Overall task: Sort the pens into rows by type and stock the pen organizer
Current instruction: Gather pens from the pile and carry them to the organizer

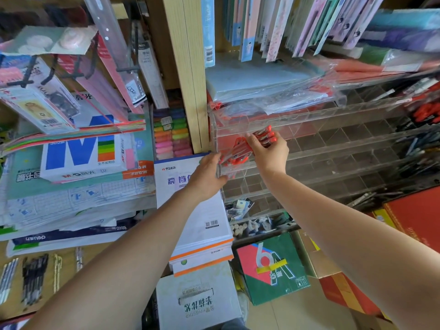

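while the right hand [269, 153] grips a bundle of red pens [263, 136], fingers wrapped round the mid-barrels, the bundle sits slanted at the top-left corner of the clear pen organizer [345, 139], caps up-right, lower ends down-left toward the left hand [206, 178]

head view, only cam:
- left hand at the organizer's left front edge, fingers bent by the lower pen ends; can't tell if it pinches pens, holds the acrylic wall or just steadies
- organizer = tiered clear acrylic w/ many small cells; most cells near the hands look unfilled, dark pens [416, 148] + more red ones [426, 113] on the far right side
- plastic sleeves [273, 91] lie on top of the organizer, just above the hands
- paper reams [197, 210] stacked below the left forearm, wooden post [190, 67] just left of the organizer

handling, my read:
- pens light, stiff, smooth plastic barrels; a loose bundle likely to fan out or slide if the grip slackens
- best hold prob. round the middle of the bundle, 2nd hand squaring the ends so tips drop together into one cell
- caps could catch on cell walls; feed in along the slant, not across
- acrylic thin + rigid, may crack or shift if pushed hard, so bracing the corner makes sense
- glare on clear walls makes cell edges hard to judge
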### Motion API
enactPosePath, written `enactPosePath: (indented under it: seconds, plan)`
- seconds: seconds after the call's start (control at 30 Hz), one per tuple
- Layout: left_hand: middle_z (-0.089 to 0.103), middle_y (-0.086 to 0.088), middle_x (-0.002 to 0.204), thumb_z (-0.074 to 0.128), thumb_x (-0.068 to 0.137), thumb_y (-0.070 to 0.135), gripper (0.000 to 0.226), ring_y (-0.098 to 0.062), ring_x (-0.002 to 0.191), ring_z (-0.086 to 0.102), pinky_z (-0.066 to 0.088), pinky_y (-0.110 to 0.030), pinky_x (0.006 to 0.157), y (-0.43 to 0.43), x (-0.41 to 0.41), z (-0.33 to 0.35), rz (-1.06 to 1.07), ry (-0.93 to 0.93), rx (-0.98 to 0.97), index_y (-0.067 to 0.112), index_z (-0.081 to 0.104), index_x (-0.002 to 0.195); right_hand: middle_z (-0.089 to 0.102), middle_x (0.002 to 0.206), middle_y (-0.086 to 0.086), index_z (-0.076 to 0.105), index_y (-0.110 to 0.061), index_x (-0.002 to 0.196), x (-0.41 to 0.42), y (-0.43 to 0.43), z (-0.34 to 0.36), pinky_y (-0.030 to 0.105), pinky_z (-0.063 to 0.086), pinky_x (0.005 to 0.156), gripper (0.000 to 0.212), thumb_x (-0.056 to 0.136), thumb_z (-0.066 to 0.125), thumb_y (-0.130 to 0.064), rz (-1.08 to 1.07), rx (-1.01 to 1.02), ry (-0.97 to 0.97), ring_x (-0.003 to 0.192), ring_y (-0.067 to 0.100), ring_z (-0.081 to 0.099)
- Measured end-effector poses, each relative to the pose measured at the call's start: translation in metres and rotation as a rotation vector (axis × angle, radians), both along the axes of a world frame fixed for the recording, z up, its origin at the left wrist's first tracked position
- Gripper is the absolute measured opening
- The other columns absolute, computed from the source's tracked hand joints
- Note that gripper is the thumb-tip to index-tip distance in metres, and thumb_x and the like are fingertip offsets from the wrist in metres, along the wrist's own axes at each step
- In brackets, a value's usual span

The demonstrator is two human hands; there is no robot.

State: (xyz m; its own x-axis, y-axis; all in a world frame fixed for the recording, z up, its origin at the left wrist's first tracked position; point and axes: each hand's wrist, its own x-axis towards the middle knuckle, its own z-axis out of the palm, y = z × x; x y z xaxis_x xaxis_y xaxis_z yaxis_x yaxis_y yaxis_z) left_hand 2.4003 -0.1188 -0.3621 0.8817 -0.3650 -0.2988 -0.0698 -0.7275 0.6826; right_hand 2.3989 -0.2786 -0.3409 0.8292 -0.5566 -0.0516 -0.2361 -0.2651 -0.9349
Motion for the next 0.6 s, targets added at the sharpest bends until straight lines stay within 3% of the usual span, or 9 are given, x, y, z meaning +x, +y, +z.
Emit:
enactPosePath:
  seconds: [0.23,0.43,0.6]
  plan:
    - [0.005,-0.015,0.156,0.057,0.094,0.027,0.069,-0.030,0.144,0.019,0.029,-0.036,0.113,-0.0063,0.0031,-0.0011,0.015,0.110,0.042,0.028,0.018,0.151,0.063,0.083,0.007,0.060,-0.013,0.080,0.0019,-0.0043,0.0027,0.036,0.049,0.074,0.026,0.081,0.074,-0.034,0.040,-0.162,-0.107,0.077,0.022,0.059]
    - [0.016,-0.014,0.149,0.057,0.094,0.026,0.066,-0.031,0.137,0.030,0.031,-0.035,0.109,-0.0080,0.0024,0.0001,0.032,0.105,0.052,0.024,0.022,0.150,0.066,0.078,0.006,0.059,-0.018,0.077,0.0057,-0.0007,-0.0041,0.043,0.052,0.071,0.022,0.078,0.075,-0.032,0.157,-0.185,-0.042,0.076,0.025,0.061]
    - [0.027,-0.012,0.135,0.059,0.093,0.026,0.062,-0.029,0.124,0.040,0.033,-0.032,0.103,-0.0065,0.0018,-0.0001,0.046,0.099,0.021,0.022,0.028,0.147,0.064,0.074,0.002,0.059,-0.017,0.076,-0.0005,0.0002,-0.0012,0.034,0.050,0.067,0.020,0.081,0.074,-0.029,0.133,-0.150,-0.096,0.072,0.021,0.059]
